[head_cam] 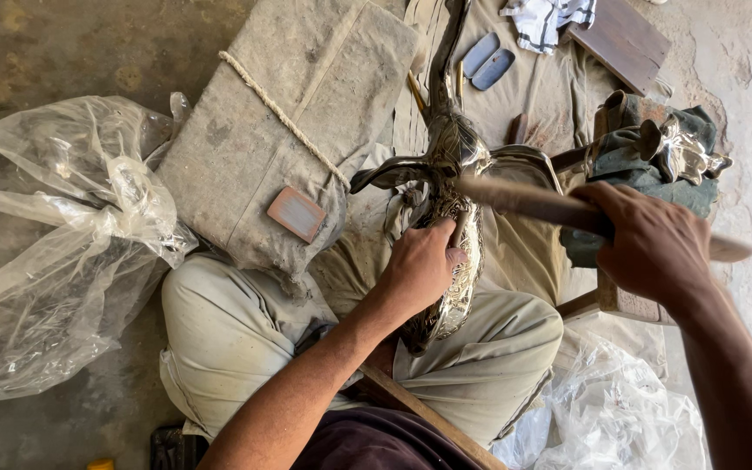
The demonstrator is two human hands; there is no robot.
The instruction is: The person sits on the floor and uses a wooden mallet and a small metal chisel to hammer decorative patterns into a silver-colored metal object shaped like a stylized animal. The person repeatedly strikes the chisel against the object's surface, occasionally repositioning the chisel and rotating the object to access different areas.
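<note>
On the concrete floor [63,43], a seated person works cross-legged, with a crumpled clear plastic sheet [54,252] pushed aside at the left and more plastic [620,418] at the lower right, evidently kept out of the working zone. Beside the left knee lies a grey cloth cushion [280,130] edged with a pale cord, on which rests a small flat reddish block [297,213], placed near the hands. Across the lap, over loose beige trousers [237,331], lies the workpiece: a silvery metal bird figure [454,157] with outspread wings and a long neck pointing away from the viewer; its textured body is cradled between the thighs, which appears to steady it against blows. A second silvery figure [685,148] sits on dark green cloth [637,165] over a wooden stand at the right. The right hand [650,244] is closed firmly around a wooden hammer handle [524,202], raised and blurred above the figure. The left hand [419,265] is curled on the figure's body, fingers pinching what seems to be a slim punch [459,228] set upright against the surface. Two grey sandals [487,61] lie farther off.
</note>
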